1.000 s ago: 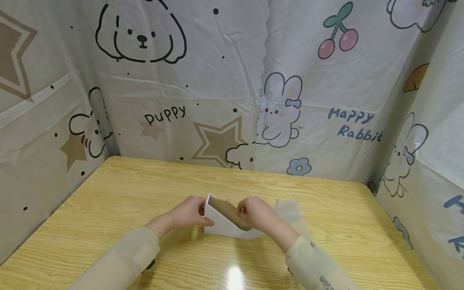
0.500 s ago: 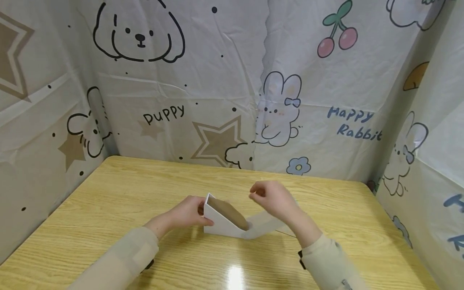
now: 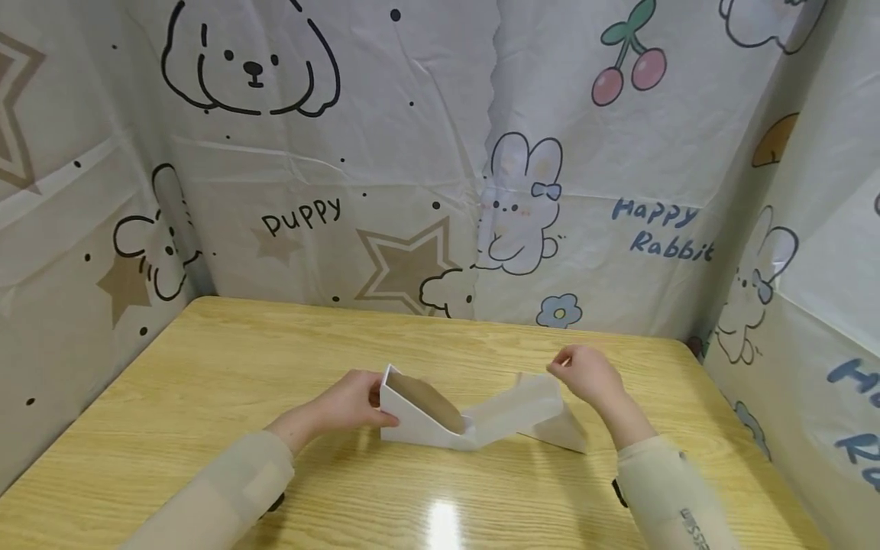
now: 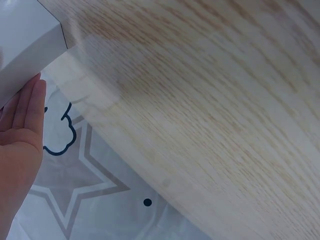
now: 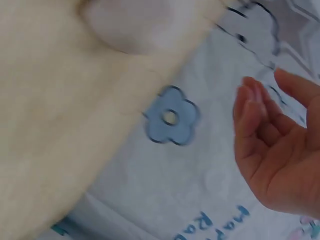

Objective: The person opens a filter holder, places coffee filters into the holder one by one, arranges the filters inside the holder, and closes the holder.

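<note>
A white box [image 3: 411, 421] with a slanted open top stands on the table, its brown inside showing. Attached to its low end, a pale strip [image 3: 512, 412] stretches to the right and ends in a pointed white flap [image 3: 558, 429]. My left hand [image 3: 348, 400] grips the box's tall end, thumb on the near side. In the left wrist view that hand's fingers [image 4: 32, 107] lie against the box [image 4: 27, 45]. Above the strip's far end is my right hand [image 3: 587, 374], its fingers loosely curled. Nothing shows between its thumb and fingers [image 5: 250, 112] in the right wrist view.
The wood-grain table [image 3: 275, 344] reaches back to a hanging cloth [image 3: 412, 153] printed with cartoon animals, stars and words. More cloth [image 3: 811, 290] hangs along the right side, and also along the left. A light reflection lies on the near tabletop.
My right hand has lifted out of the box's opening and moved right, past the strip. The strip and flap show more fully now. The left hand keeps its grip on the box.
</note>
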The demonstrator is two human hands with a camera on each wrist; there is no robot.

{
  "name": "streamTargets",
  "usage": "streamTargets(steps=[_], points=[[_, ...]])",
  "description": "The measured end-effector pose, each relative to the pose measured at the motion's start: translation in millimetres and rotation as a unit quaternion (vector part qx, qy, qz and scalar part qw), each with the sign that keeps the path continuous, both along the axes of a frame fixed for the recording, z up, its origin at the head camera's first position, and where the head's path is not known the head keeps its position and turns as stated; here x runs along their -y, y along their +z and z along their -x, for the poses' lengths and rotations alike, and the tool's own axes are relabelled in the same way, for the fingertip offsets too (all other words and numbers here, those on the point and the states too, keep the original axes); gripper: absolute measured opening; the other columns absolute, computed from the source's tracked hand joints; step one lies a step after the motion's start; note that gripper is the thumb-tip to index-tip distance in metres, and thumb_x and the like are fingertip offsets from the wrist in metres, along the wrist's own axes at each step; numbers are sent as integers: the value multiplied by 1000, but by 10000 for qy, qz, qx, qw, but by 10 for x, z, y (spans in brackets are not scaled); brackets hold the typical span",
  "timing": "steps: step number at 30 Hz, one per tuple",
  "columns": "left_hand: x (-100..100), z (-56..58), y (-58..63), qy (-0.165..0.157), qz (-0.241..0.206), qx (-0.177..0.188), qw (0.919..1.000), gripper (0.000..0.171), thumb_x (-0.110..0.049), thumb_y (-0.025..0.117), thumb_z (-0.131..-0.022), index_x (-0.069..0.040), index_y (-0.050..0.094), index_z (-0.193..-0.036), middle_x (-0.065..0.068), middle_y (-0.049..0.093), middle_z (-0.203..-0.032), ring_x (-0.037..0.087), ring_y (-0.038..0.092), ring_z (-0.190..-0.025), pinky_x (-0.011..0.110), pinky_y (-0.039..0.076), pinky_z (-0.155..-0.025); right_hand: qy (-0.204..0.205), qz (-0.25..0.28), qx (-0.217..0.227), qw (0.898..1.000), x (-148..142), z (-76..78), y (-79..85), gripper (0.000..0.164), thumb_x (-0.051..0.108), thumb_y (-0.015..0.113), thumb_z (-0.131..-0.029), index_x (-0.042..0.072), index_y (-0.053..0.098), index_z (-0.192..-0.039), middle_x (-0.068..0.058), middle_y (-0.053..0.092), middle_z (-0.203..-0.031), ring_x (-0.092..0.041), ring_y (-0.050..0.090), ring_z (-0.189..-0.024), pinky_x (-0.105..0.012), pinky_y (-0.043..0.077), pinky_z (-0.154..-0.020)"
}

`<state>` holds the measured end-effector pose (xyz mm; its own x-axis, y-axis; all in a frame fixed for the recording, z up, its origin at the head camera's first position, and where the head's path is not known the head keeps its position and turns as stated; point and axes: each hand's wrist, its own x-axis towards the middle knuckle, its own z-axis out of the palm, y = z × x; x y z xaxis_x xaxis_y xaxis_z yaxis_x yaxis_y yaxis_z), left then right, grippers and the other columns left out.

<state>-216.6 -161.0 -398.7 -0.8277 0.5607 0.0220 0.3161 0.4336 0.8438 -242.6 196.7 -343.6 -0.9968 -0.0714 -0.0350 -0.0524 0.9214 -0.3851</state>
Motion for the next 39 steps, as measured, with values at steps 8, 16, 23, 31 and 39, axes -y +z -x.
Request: streamTargets(steps=[8,16,23,31,39], points=[[-18,-20,3,16,-9,143,9999,38,-9,74,-79,-2,60,-113,13,67,-109,22,66,-97,30,55,-80,102,-762,918,9928,-91,-10,-404,18,10,46,-90,-4,57,-93,-12,60,-82,-23,55,-73,-40,48,-64],[-28,-11,-3,50,27,174,9998,37,-9,74,-79,-4,61,-114,12,66,-110,22,65,-97,30,55,-79,-331,-509,1111,9919,-214,43,-527,23,12,49,-84,12,44,-62,-1,42,-61,-15,41,-56,-27,35,-53],[-17,-9,-17,45,88,121,9999,38,-10,74,-79,-3,60,-114,12,67,-109,22,66,-96,30,55,-79,-501,-423,1133,9914,-232,81,-548,29,9,54,-76,16,36,-54,2,35,-54,-12,34,-51,-25,30,-50],[-8,-15,-13,20,72,127,9999,39,-9,74,-79,-3,59,-115,13,66,-111,24,65,-98,31,55,-80,-537,-530,977,9923,-252,70,-498,21,11,56,-77,12,43,-60,-2,44,-61,-16,43,-58,-29,37,-52],[-7,-11,-16,42,65,136,9999,39,-9,74,-79,-3,60,-114,13,66,-110,23,66,-98,30,55,-80,-483,-534,584,9957,-292,55,-379,16,14,60,-83,2,70,-89,-13,69,-92,-21,60,-75,-39,48,-61]])
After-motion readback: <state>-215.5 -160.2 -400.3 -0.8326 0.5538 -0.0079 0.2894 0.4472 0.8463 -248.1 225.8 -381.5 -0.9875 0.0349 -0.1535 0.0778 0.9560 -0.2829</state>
